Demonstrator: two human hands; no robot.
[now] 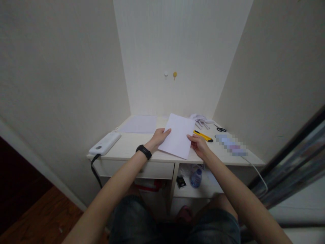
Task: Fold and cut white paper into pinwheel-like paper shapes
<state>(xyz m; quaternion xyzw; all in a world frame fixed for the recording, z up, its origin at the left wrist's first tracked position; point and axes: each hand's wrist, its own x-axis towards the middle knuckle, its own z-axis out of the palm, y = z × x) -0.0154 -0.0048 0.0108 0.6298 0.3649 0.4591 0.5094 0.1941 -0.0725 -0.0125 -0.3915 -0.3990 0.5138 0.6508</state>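
Between my two hands a white sheet of paper [177, 137] is held tilted above the front of the desk. My left hand [160, 136] grips its left edge, thumb on top and fingers underneath; a black watch is on that wrist. My right hand [198, 145] pinches the lower right edge, with its thumb on the face of the sheet. Just beyond the right hand lies a yellow utility knife [203, 135]. Another white paper [139, 124] rests flat at the back left of the desk [134, 144].
A white power strip [105, 143] with a black cable sits at the left edge. To the right are black scissors [221, 129], a crumpled white bundle [201, 119] and a blurred-out item [231, 145] with a white cable. A plastic bottle [195, 178] stands on the shelf below.
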